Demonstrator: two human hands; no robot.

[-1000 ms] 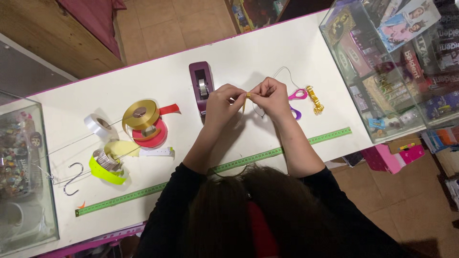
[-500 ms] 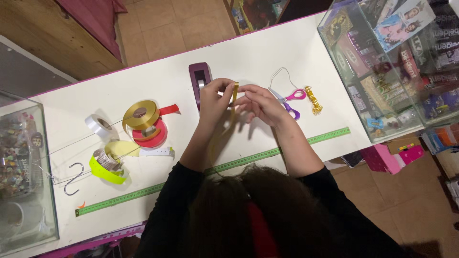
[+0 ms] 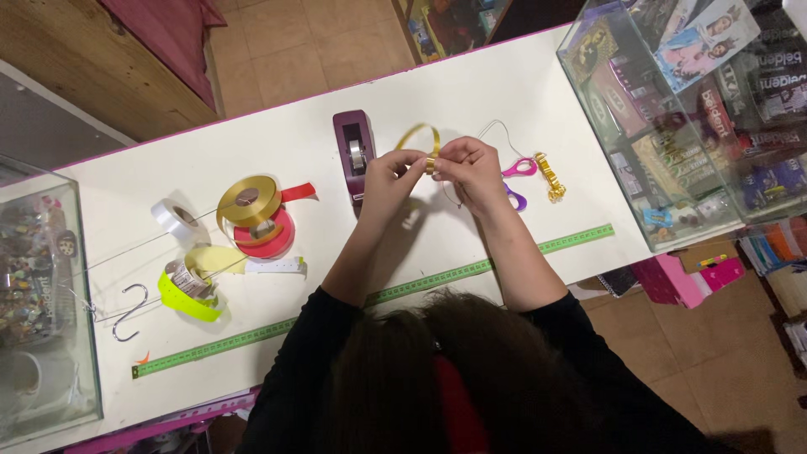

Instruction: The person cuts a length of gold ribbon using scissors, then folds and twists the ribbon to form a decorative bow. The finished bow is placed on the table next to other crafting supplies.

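Above the white table (image 3: 521, 92), both hands pinch a strip of gold ribbon (image 3: 420, 136) that curves into a loop above the fingers. My left hand (image 3: 389, 175) grips it from the left, my right hand (image 3: 469, 171) from the right, fingertips meeting at the loop's base. A dark purple tape dispenser (image 3: 354, 152) stands just left of my left hand. Pink and purple scissors (image 3: 515, 182) lie right behind my right hand, partly hidden. A small curled gold ribbon piece (image 3: 551, 176) lies further right.
Ribbon rolls sit at the left: gold (image 3: 246, 199), red (image 3: 271, 241), white (image 3: 175, 218), neon yellow (image 3: 189, 294). A green measuring tape (image 3: 252, 334) runs along the front edge. A metal hook (image 3: 128, 313) lies far left. Glass display cases stand at both ends (image 3: 664, 109), (image 3: 38, 294).
The gold ribbon went from a short stretch held between the hands to a raised loop. Both hands stayed above the table's middle, shifting slightly.
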